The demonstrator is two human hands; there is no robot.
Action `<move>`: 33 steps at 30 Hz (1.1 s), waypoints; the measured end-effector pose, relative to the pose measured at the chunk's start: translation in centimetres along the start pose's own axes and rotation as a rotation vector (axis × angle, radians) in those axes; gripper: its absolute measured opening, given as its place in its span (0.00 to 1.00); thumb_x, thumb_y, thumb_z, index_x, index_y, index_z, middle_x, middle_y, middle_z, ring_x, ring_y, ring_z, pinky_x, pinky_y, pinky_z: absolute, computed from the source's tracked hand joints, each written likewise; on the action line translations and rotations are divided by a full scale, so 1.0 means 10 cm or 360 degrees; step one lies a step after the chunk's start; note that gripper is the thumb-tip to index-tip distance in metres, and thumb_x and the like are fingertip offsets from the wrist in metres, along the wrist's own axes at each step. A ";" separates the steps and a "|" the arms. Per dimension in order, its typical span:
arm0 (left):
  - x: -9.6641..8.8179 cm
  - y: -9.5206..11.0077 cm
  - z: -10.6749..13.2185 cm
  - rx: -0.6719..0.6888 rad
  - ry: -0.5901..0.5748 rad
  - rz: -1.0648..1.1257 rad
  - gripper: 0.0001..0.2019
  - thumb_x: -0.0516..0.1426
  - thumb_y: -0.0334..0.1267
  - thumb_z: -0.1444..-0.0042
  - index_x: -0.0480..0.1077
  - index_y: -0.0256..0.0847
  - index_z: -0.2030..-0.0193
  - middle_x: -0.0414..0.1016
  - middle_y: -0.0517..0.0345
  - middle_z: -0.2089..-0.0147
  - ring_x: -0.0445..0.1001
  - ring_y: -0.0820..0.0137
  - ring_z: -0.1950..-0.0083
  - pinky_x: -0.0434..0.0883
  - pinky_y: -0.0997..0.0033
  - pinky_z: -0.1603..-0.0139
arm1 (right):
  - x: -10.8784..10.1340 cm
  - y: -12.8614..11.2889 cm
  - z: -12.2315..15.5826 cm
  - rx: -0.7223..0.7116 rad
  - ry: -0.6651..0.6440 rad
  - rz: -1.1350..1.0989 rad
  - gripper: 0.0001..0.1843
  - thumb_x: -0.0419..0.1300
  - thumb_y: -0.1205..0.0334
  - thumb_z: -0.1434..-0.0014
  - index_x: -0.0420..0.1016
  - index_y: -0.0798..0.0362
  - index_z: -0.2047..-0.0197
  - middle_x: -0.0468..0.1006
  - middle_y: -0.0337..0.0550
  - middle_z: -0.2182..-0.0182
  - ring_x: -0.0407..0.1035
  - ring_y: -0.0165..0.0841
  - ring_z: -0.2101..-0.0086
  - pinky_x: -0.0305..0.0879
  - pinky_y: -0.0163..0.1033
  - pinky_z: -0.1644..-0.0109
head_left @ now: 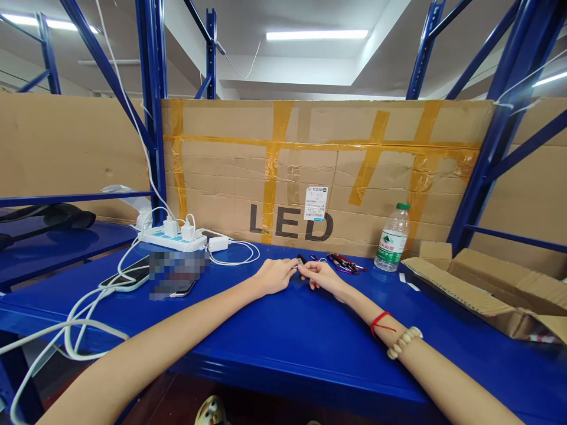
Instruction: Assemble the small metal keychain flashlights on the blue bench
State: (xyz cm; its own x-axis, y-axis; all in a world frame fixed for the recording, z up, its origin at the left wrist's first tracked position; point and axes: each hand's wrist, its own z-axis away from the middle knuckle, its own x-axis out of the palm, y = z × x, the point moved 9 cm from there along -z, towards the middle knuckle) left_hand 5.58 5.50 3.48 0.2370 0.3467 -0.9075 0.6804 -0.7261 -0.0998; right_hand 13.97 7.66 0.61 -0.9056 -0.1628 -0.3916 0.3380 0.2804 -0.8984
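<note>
My left hand (275, 275) and my right hand (322, 276) meet over the middle of the blue table, fingertips touching or nearly so. Both are closed in a pinch around something small and pale, mostly hidden by the fingers. A short black piece (302, 258) shows just behind the fingertips; whether it is held or lies on the table, I cannot tell. Just beyond my right hand lies a loose pile of pens (348, 264), dark, red and purple. A red string and a beaded bracelet circle my right wrist and forearm.
A water bottle (392, 239) with a green cap stands right of the pens, near an open cardboard box (491, 289). On the left are a power strip (170, 239) with chargers, white cables (84, 321) and a phone (126, 275). A large carton (221, 177) backs the table.
</note>
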 end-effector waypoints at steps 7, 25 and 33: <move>0.01 0.00 0.00 0.0001 -0.0002 0.0009 0.10 0.39 0.37 0.40 0.58 0.44 0.57 0.71 0.60 0.58 0.71 0.68 0.60 0.64 0.74 0.68 | 0.00 0.00 0.00 0.0002 0.0002 0.0017 0.17 0.59 0.49 0.55 0.68 0.56 0.74 0.70 0.36 0.78 0.59 0.19 0.86 0.48 0.27 0.84; 0.02 -0.01 -0.01 0.0023 0.0016 0.0002 0.10 0.40 0.37 0.40 0.59 0.45 0.57 0.71 0.60 0.59 0.71 0.68 0.61 0.64 0.74 0.69 | 0.01 -0.01 0.00 0.0010 -0.0009 0.0022 0.16 0.59 0.49 0.55 0.68 0.56 0.74 0.70 0.36 0.78 0.59 0.19 0.85 0.49 0.28 0.83; 0.02 0.00 -0.01 0.0019 -0.0001 0.0006 0.10 0.40 0.37 0.40 0.59 0.44 0.58 0.71 0.60 0.60 0.71 0.68 0.61 0.64 0.74 0.68 | 0.01 -0.01 0.01 0.0011 -0.0016 0.0025 0.17 0.59 0.49 0.55 0.68 0.56 0.74 0.70 0.36 0.78 0.58 0.19 0.86 0.48 0.28 0.83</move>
State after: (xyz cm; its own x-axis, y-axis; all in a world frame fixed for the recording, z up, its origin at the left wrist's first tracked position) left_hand 5.68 5.67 3.31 0.2390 0.3434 -0.9083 0.6713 -0.7342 -0.1010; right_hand 13.85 7.56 0.63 -0.8977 -0.1681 -0.4073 0.3537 0.2764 -0.8936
